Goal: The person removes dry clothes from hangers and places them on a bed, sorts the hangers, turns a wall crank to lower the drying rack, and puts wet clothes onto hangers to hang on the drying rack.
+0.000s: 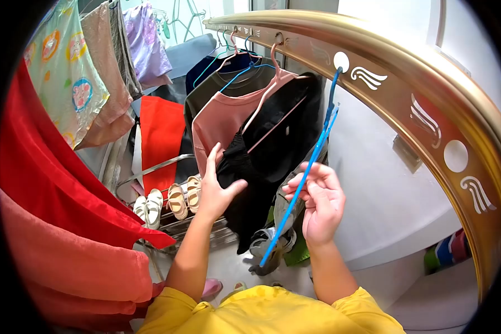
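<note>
My left hand (220, 186) is open, thumb and fingers spread, at the left edge of a black garment (245, 167); I cannot tell whether it touches. That garment hangs on a pale pink hanger (261, 106). Fingers curled, my right hand (322, 203) closes around a thin blue clothes hanger (309, 167). The hanger is seen nearly edge-on and slants down to the left, with its hook in a round hole of the gold rail (373, 69). No garment shows on it. Behind the black garment hangs a pink top (220, 117).
Red cloth (55, 161) and a coral towel (83, 250) hang close on my left. Sandals (176, 200) stand on a metal rack (206, 234) below. More laundry, including a patterned pale green cloth (67, 72), hangs at upper left. A white wall (378, 189) stands at right.
</note>
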`<state>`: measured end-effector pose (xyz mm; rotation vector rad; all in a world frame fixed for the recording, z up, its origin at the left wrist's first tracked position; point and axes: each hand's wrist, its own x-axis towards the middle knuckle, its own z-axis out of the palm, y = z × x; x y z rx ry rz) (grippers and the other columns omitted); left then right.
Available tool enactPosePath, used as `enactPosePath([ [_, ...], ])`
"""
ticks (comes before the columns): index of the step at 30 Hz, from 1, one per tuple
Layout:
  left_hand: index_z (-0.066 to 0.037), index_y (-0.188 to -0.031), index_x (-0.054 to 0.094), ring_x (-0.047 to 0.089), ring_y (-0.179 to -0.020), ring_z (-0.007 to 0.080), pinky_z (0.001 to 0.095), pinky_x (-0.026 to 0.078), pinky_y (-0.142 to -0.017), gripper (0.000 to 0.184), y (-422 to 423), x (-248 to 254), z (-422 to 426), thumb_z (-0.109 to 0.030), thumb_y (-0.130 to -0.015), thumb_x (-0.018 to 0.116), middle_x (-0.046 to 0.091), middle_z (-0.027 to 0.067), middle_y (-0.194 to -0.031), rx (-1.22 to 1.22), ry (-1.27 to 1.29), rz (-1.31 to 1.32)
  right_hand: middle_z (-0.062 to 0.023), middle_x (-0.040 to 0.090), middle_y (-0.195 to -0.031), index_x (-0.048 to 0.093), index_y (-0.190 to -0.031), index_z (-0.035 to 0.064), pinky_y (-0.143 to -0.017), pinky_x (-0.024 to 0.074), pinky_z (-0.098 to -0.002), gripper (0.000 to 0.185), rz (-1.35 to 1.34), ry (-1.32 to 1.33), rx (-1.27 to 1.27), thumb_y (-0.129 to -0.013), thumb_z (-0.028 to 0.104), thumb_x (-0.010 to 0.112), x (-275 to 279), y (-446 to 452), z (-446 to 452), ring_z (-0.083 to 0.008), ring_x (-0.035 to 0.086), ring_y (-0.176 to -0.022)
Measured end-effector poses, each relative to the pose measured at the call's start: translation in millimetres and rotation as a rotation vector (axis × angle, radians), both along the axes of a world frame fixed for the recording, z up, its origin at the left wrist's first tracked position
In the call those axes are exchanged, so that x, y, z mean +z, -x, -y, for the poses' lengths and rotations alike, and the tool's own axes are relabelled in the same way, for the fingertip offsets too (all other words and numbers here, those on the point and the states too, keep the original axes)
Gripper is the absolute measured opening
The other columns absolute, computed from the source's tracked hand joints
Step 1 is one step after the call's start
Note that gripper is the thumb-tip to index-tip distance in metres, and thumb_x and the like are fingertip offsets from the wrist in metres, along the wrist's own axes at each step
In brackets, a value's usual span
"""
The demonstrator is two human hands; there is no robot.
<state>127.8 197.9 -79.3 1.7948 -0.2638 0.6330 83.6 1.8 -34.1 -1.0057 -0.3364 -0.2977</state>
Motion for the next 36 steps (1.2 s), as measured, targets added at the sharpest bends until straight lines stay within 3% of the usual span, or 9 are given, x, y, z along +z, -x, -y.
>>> enactPosePath([
  [4, 0.003, -0.11, 0.056, 0.058, -0.095, 0.0154, 0.0266, 0.042, -0.088, 0.034, -7.6, -37.4, -7.6, 0.007, -0.076, 0.056, 0.063, 0.0089, -0.099, 0.101, 0.069, -0.088, -0.0116, 0.058, -0.095, 0.054, -0.103, -0.0026, -0.078, 0.051, -0.0308, 0.025, -0.094, 0.178, 0.124, -0.08, -0.006, 0.044, -16.1, -30.5, -11.1, -0.0171, 0.058, -0.089],
  [9, 0.003, -0.124, 0.044, 0.049, -0.111, 0.0174, 0.0303, 0.038, -0.095, 0.058, 47.9, -18.8, -15.4, -0.005, -0.073, 0.07, 0.053, 0.0097, -0.118, -0.354, 0.41, 0.06, -0.0149, 0.05, -0.116, 0.048, -0.119, -0.0004, -0.084, 0.0445, -0.0311, 0.043, 0.02, 0.658, -0.026, -0.077, 0.002, 0.058, 21.1, -43.9, -20.0, -0.0229, 0.054, -0.099],
  [13, 0.002, -0.123, 0.046, 0.047, -0.115, 0.02, 0.0308, 0.035, -0.099, 0.053, 27.1, -126.2, -5.1, -0.008, -0.074, 0.066, 0.051, 0.0107, -0.124, -0.18, -0.006, -0.466, -0.0182, 0.05, -0.117, 0.044, -0.122, -0.0008, -0.089, 0.0433, -0.0366, 0.05, -0.013, 0.827, -0.108, -0.079, 0.017, 0.064, -4.2, -42.2, -30.0, -0.0305, 0.052, -0.106],
  [15, 0.001, -0.12, 0.049, 0.05, -0.112, 0.0241, 0.0322, 0.038, -0.095, 0.049, 9.7, -139.9, 31.2, -0.006, -0.074, 0.064, 0.054, 0.0138, -0.118, -0.154, 0.315, -0.125, -0.0212, 0.039, -0.13, 0.029, -0.135, 0.0016, -0.095, 0.0401, -0.0369, 0.077, 0.085, 1.006, -0.309, -0.077, 0.032, 0.07, 7.3, -31.0, -40.8, -0.0322, 0.042, -0.119],
  [16, 0.001, -0.12, 0.049, 0.049, -0.111, 0.0307, 0.0357, 0.04, -0.093, 0.047, 10.0, -113.7, 35.1, -0.002, -0.075, 0.06, 0.054, 0.0171, -0.115, 0.038, -0.456, 0.3, -0.0261, 0.023, -0.139, 0.012, -0.14, -0.0012, -0.102, 0.0312, -0.0395, 0.101, 0.107, 1.106, -0.229, -0.072, 0.044, 0.072, 19.2, -30.1, -39.6, -0.0374, 0.029, -0.128],
  [19, 0.001, -0.12, 0.049, 0.049, -0.111, 0.0309, 0.0357, 0.039, -0.094, 0.046, 12.8, -105.0, 49.1, -0.002, -0.075, 0.059, 0.053, 0.0169, -0.116, 0.079, -0.415, 0.372, -0.0293, 0.02, -0.14, 0.007, -0.139, -0.0056, -0.105, 0.0277, -0.0378, 0.106, 0.056, 1.293, 0.016, -0.07, 0.041, 0.073, 29.7, -31.3, -51.2, -0.04, 0.026, -0.131],
  [28, 0.0, -0.122, 0.047, 0.046, -0.114, 0.0298, 0.0355, 0.036, -0.097, 0.047, 29.4, -76.6, 40.4, -0.003, -0.076, 0.058, 0.052, 0.0157, -0.118, -0.12, -0.298, 0.211, -0.0188, 0.046, -0.126, 0.053, -0.112, 0.0012, -0.087, 0.0459, -0.0363, 0.039, 0.259, 1.141, -0.114, -0.073, 0.001, 0.058, 12.5, -23.6, -36.8, -0.0364, 0.054, -0.104],
  [30, -0.001, -0.126, 0.043, 0.039, -0.122, 0.0254, 0.0342, 0.03, -0.103, 0.055, 28.5, -78.9, 20.2, -0.007, -0.075, 0.063, 0.046, 0.0142, -0.128, -0.486, 0.159, -0.419, -0.0172, 0.058, -0.108, 0.057, -0.1, 0.0005, -0.075, 0.0504, -0.03, 0.031, 0.389, 0.835, -0.221, -0.071, -0.007, 0.051, 12.3, -17.1, -24.6, -0.0286, 0.061, -0.087],
  [36, 0.0, -0.116, 0.051, 0.054, -0.101, 0.0204, 0.0305, 0.04, -0.09, 0.049, 5.1, -156.1, 27.9, -0.001, -0.069, 0.064, 0.057, 0.0159, -0.116, -0.116, -0.351, 0.074, -0.0106, 0.053, -0.062, 0.051, -0.065, -0.0017, -0.054, 0.0436, -0.0266, 0.016, 0.233, 0.371, -0.69, -0.069, -0.012, 0.04, -54.8, 15.0, 22.6, -0.0146, 0.051, -0.054],
])
